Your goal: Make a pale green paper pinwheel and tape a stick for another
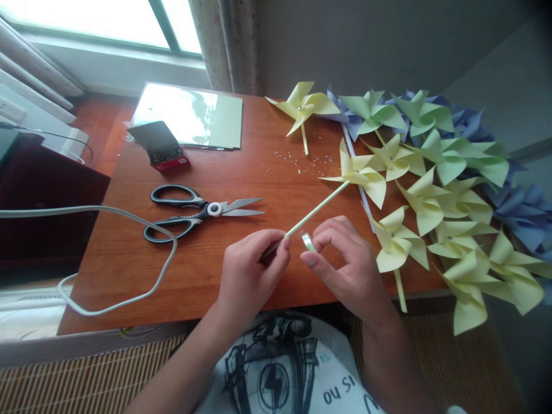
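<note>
Between the fingers of my left hand (254,261) is the lower end of a pale yellow-green paper stick (318,208). The stick slants up to the right, its far end by a yellow paper pinwheel (364,175); whether the two are joined I cannot tell. My right hand (347,261) pinches a small roll of clear tape (307,242) just right of the stick's held end. Left of my hands, a pair of scissors (214,209) lies with its blades apart, pointing right.
A small open red box (170,160) stands near a stack of pale green paper sheets (228,122). Several yellow, green and blue pinwheels (448,164) crowd the table's right side. Tiny scraps (306,164) dot the wood. A white cable (157,282) loops over the left edge.
</note>
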Tool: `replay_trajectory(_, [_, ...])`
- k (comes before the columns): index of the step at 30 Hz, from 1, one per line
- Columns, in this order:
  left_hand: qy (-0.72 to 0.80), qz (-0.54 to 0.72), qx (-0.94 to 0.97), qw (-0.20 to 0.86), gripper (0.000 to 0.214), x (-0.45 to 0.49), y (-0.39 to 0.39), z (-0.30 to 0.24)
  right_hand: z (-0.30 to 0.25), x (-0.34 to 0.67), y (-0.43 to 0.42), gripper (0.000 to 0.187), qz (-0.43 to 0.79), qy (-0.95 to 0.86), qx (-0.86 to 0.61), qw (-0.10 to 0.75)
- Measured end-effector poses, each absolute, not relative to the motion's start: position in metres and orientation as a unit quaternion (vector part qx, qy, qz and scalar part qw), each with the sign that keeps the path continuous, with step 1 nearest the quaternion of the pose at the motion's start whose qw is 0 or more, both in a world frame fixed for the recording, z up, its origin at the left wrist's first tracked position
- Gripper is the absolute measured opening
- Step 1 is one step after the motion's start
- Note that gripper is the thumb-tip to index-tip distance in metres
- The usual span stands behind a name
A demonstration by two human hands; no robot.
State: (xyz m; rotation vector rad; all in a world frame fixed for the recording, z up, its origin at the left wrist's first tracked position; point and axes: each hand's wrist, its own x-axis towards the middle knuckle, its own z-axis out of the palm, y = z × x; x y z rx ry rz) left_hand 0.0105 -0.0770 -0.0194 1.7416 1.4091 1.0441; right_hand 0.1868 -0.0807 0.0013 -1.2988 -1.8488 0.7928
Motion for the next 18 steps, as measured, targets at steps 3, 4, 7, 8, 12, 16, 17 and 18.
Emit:
replay_trajectory(3, [0.527, 0.398, 0.697, 0.281, 0.006, 0.0106, -0.0777, -0.022, 0.0028, 0.186, -0.0805, 0.026, 0.322, -0.717, -0.502, 0.361])
replay_trajectory(4, [0.523, 0.397, 0.705, 0.269, 0.006, 0.0104, -0.078, -0.0228, 0.0032, 0.1856, -0.0806, 0.025, 0.325, -0.716, -0.502, 0.359])
replay_trajectory(7, [0.518, 0.389, 0.722, 0.243, 0.006, 0.0095, -0.079, -0.0245, 0.0038, 0.1841, -0.0807, 0.025, 0.333, -0.713, -0.504, 0.355])
replay_trajectory(8, [0.516, 0.386, 0.727, 0.237, 0.006, 0.0093, -0.0793, -0.0247, 0.0037, 0.1837, -0.0807, 0.024, 0.334, -0.713, -0.504, 0.355])
replay_trajectory(12, [0.515, 0.377, 0.735, 0.23, 0.007, 0.0095, -0.0798, -0.0253, 0.0025, 0.1824, -0.0804, 0.024, 0.334, -0.715, -0.502, 0.354])
replay_trajectory(16, [0.513, 0.374, 0.738, 0.229, 0.006, 0.0102, -0.0802, -0.0263, 0.0018, 0.1819, -0.0802, 0.024, 0.333, -0.715, -0.505, 0.352])
replay_trajectory(17, [0.513, 0.373, 0.738, 0.229, 0.006, 0.0102, -0.0803, -0.0265, 0.0017, 0.1818, -0.0802, 0.025, 0.332, -0.715, -0.505, 0.351])
replay_trajectory(18, [0.513, 0.372, 0.739, 0.229, 0.006, 0.0102, -0.0805, -0.0265, 0.0016, 0.1816, -0.0803, 0.025, 0.332, -0.715, -0.505, 0.35])
